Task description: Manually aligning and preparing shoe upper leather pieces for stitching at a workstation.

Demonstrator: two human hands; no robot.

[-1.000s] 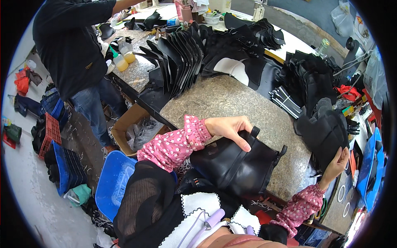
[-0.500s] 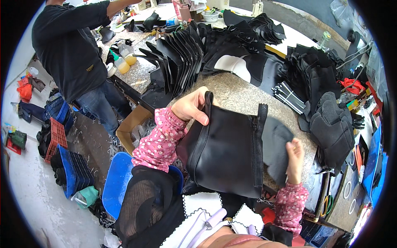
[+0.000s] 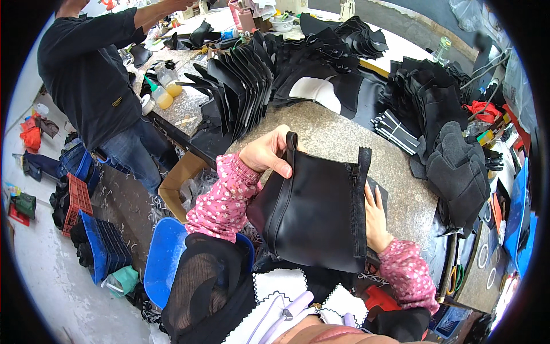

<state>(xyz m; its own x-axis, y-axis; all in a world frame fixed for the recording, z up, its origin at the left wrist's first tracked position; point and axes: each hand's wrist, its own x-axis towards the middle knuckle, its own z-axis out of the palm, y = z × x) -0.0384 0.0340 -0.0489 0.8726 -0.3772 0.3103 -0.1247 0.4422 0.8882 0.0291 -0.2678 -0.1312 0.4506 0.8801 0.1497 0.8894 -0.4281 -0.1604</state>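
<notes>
Black leather, dead centre: a smooth panel (image 3: 318, 212), held up in front of the table, with a zip (image 3: 357, 218) down its 3 o'clock edge and a loop (image 3: 292, 142) standing between 11 and 12. At 11, left hand (image 3: 264, 153), pinching the panel just below that loop between thumb and fingers. Round at 3, right hand (image 3: 376, 223), fingers nearly straight and slightly spread, partly behind the zipped edge, right by a dark grey piece (image 3: 384, 195); no telling whether gripping it. Beyond, towards 12, speckled tabletop (image 3: 338, 137) and a curved white piece (image 3: 316, 93). At 11, a fanned black stack (image 3: 235, 86); between 1 and 2, bundled strips (image 3: 395, 132); between 2 and 3, layered grey pieces (image 3: 458, 172). Down at 4, scissors (image 3: 458, 277). Out at 8, a blue tub (image 3: 162, 258); farther, at 10, a co-worker (image 3: 86, 86) in dark top and jeans.
</notes>
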